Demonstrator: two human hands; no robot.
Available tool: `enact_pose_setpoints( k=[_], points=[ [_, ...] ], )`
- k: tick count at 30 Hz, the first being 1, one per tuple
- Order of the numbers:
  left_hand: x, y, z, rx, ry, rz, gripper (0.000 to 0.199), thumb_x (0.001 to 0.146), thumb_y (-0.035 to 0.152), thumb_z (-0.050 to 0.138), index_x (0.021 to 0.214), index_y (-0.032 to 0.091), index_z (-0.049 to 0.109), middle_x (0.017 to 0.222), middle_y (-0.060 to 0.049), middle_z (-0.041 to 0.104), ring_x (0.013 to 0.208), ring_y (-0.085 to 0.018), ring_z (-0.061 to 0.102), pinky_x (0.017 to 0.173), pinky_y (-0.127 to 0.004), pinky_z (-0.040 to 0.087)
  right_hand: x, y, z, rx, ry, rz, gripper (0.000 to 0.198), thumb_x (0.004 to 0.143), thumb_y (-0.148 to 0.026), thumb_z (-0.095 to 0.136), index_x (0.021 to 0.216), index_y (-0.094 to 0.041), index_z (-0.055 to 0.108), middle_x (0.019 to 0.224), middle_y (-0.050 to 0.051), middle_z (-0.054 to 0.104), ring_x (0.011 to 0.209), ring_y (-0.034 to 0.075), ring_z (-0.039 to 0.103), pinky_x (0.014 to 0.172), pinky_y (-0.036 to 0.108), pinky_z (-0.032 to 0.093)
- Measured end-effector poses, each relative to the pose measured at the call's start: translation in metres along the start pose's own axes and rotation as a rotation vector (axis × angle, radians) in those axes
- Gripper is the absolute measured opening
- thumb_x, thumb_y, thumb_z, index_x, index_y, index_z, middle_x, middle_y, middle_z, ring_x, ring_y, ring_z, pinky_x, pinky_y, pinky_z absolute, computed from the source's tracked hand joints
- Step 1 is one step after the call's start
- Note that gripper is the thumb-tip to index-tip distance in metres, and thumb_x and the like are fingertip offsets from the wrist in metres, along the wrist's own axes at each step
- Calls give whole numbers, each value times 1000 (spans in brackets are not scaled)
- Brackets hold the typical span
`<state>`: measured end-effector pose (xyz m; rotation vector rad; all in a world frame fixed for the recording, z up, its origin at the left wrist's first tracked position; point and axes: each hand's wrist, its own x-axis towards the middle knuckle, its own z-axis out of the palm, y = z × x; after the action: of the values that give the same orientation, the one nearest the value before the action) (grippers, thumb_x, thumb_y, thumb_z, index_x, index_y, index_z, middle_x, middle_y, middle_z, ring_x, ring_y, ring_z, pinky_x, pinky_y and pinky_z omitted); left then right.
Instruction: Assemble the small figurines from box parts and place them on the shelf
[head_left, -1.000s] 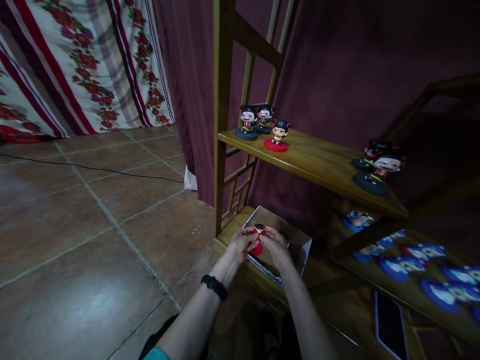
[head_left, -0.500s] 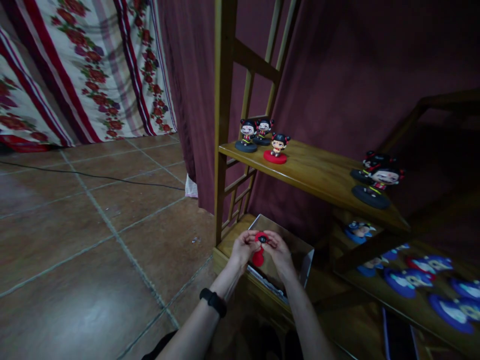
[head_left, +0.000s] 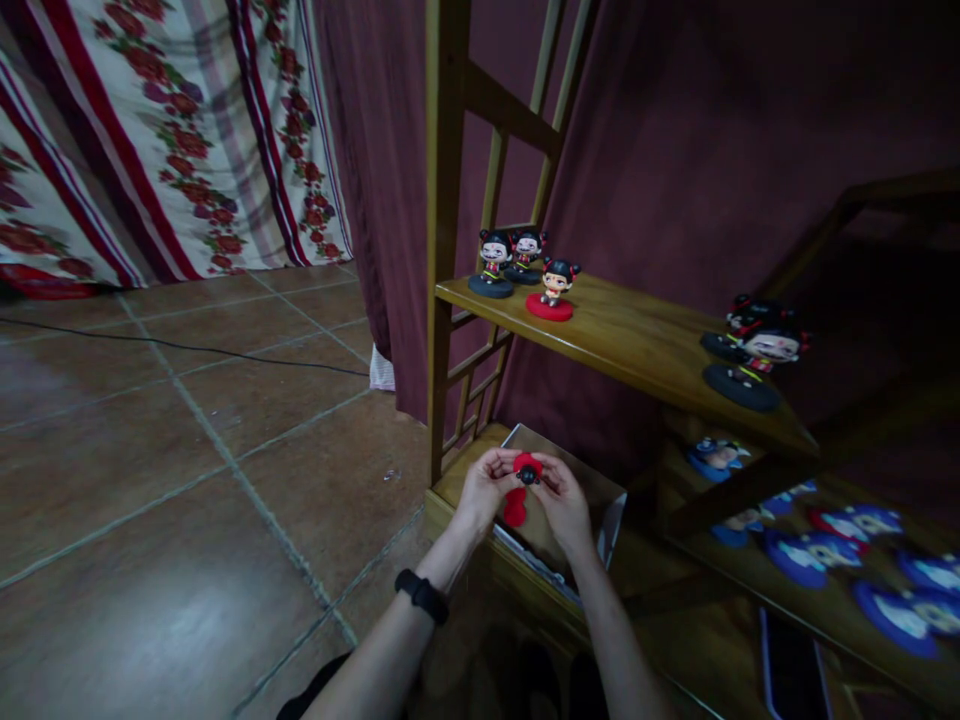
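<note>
Between both hands I hold a small figurine [head_left: 529, 472] with black hair and a red round base. My left hand [head_left: 484, 487] pinches it from the left, and my right hand [head_left: 561, 497] grips it from the right. Both hands are over an open cardboard box [head_left: 604, 487] on the lower shelf. Inside the box, below my fingers, lie red round pieces [head_left: 514, 508]. On the shelf above sit a figurine on a red base [head_left: 553, 290] and two figurines on dark bases [head_left: 493, 263].
The wooden shelf [head_left: 630, 330] has a tall post [head_left: 444, 200] on its left. More dark-based figurines [head_left: 754, 365] stand at its right end. Several blue-based figurines [head_left: 814, 560] are on the lower right shelf, near a phone [head_left: 795, 665]. A cable [head_left: 195, 350] crosses the tiled floor.
The figurine has tilted in my fingers, so the top of its black hair and more of the red base now show. My hands have stayed over the box.
</note>
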<state>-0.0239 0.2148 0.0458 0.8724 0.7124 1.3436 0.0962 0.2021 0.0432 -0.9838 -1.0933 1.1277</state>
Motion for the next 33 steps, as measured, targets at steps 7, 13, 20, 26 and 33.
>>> enact_pose_setpoints(
  k=[7,13,20,26,33],
  points=[
    [2,-14,-4,-47,139,-240,30,58,14,72,84,11,60,72,-5,64,57,-9,58,56,-20,46,0,21,1,113,75,186,29,61,-26,66,90,-20,61,92,4,66,85,19,60,74,31,48],
    [1,-17,-9,-124,95,-309,27,63,12,68,89,11,60,80,-8,64,63,-10,60,59,-21,49,-3,29,-2,230,88,247,25,60,-26,67,85,-20,62,90,4,66,83,18,60,71,30,49],
    [-27,-20,-16,-133,44,-282,32,62,12,69,93,10,59,83,-9,65,68,-12,62,67,-25,50,-24,26,-4,256,31,319,28,58,-26,68,85,-17,65,92,7,67,86,20,61,73,31,49],
    [-70,-17,-10,-121,8,-334,33,62,13,70,93,11,60,85,-11,66,68,-13,63,68,-26,50,-71,16,-9,241,41,296,26,58,-27,68,83,-19,66,90,6,68,85,19,62,74,32,49],
    [-128,-25,-13,26,58,-366,30,52,13,75,80,10,63,67,-7,65,53,-11,59,52,-21,47,-139,26,-13,265,-5,315,31,57,-30,71,84,-18,66,91,7,67,82,22,63,74,38,50]
  ],
)
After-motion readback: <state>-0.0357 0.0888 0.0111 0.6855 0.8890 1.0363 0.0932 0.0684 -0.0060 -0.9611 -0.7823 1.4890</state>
